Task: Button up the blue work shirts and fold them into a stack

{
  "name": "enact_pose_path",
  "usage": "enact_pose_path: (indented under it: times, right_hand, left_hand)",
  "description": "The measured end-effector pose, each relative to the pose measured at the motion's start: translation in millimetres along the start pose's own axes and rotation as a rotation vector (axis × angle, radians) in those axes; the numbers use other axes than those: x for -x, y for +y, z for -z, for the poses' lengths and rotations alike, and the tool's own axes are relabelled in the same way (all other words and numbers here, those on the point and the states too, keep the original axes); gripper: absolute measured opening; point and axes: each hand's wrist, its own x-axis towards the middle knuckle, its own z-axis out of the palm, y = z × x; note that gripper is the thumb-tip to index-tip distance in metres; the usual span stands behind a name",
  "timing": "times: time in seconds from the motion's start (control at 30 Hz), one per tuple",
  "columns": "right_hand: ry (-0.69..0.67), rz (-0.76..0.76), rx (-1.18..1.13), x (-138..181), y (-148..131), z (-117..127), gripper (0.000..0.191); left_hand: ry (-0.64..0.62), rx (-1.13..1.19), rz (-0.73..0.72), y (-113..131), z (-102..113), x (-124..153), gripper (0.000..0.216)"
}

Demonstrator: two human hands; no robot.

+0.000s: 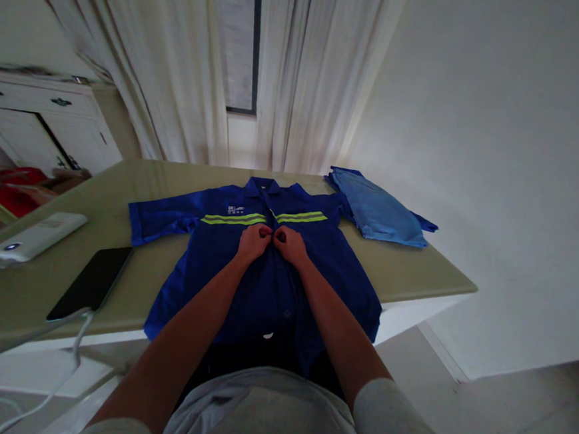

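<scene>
A dark blue work shirt (pixel 216 258) with yellow-green reflective stripes lies flat, front up, on the pale green table (pixel 416 267). Its collar points away from me and its hem hangs over the near edge. My left hand (pixel 253 240) and my right hand (pixel 290 242) sit side by side at the shirt's front opening, just below the stripes. Both have their fingers curled, pinching the fabric edges at the placket.
A folded lighter blue garment (pixel 380 214) lies at the table's far right. On the left are a black phone (pixel 91 281) with a white cable and a white power bank (pixel 37 236). White cabinet (pixel 41 117) and curtains (pixel 181 68) stand behind.
</scene>
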Motion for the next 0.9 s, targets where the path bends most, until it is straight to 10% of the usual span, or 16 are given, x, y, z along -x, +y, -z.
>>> enact_pose_path:
  times: [0.9]
  right_hand:
    - [-0.007,-0.02,0.057,4,-7,2,0.017]
  left_hand:
    - [0.032,-0.167,-0.027,2,-1,4,0.014]
